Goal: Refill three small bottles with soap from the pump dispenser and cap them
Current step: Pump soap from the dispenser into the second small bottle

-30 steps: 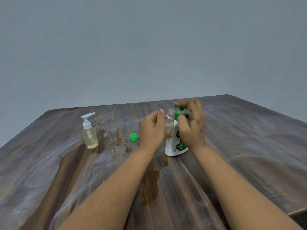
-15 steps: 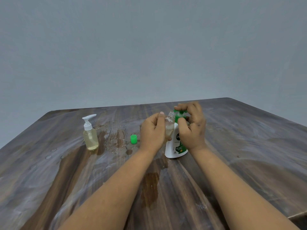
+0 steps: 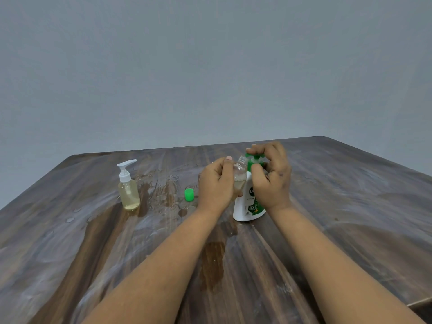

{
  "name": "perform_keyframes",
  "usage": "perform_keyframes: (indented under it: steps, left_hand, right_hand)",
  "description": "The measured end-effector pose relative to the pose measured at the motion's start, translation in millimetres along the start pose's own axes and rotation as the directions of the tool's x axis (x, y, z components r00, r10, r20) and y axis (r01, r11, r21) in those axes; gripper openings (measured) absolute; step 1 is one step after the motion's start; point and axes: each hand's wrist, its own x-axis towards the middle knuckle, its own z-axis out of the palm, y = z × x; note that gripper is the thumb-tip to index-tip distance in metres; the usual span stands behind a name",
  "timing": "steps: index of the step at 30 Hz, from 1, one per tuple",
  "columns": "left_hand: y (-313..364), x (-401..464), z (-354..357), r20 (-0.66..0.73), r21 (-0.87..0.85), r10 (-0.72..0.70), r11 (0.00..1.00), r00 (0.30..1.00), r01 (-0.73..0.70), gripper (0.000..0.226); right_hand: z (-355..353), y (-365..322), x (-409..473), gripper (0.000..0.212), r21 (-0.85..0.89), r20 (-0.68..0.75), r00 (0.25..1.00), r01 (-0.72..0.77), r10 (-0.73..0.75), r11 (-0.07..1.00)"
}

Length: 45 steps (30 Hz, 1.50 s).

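My left hand (image 3: 216, 184) grips a small clear bottle (image 3: 240, 172), tilted, with its open mouth under the nozzle of the white and green pump dispenser (image 3: 248, 205). A little pale soap shows inside the small bottle. My right hand (image 3: 272, 177) curls over the dispenser's green pump head (image 3: 255, 158), fingers on top and thumb in front. A loose green cap (image 3: 189, 194) stands on the table left of my left hand. Further left stands a small clear bottle with a white pump top (image 3: 128, 187), holding yellowish soap.
The dark wooden table (image 3: 350, 206) is wet, with puddles and drops between the white-pump bottle and the green cap and a damp streak between my forearms. A plain grey wall rises behind the table's far edge.
Both hands keep their hold on the small bottle and the pump. The whole scene sits slightly lower in view than one second ago; the pump head looks about level with before.
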Motion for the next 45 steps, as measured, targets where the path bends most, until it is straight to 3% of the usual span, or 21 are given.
perform_keyframes:
  steps: [8,18,23,31,37,45]
  left_hand:
    - [0.4,-0.2,0.3,-0.002,0.009,-0.01,1.0,1.0,0.01,0.046]
    - [-2.3,0.6,0.4,-0.009,0.022,0.005,1.0,1.0,-0.005,0.047]
    - [-3.4,0.8,0.2,-0.013,0.028,0.014,1.0,1.0,-0.014,0.047]
    - [-4.1,2.0,1.1,-0.019,0.018,0.019,1.0,1.0,-0.019,0.046]
    - [-5.1,2.3,-0.5,-0.015,0.029,0.045,0.999,0.999,-0.044,0.049]
    - [-7.6,0.9,2.1,-0.061,0.07,0.095,0.993,0.994,-0.091,0.048]
  right_hand:
    - [-0.6,0.1,-0.8,0.038,0.018,-0.005,1.0,0.026,-0.026,1.0]
    - [0.2,-0.1,0.2,0.031,0.014,-0.013,1.0,-0.021,0.022,1.0]
    - [-0.4,-2.0,-0.4,0.04,0.004,-0.018,0.999,0.036,-0.036,0.999]
    - [0.4,0.2,1.0,0.031,0.023,-0.015,1.0,-0.017,0.017,1.0]
    - [-1.0,-2.2,-0.6,0.04,0.032,-0.011,1.0,0.026,-0.025,0.999]
    - [-1.7,-1.1,-0.3,0.036,-0.001,0.007,1.0,-0.001,0.001,1.0]
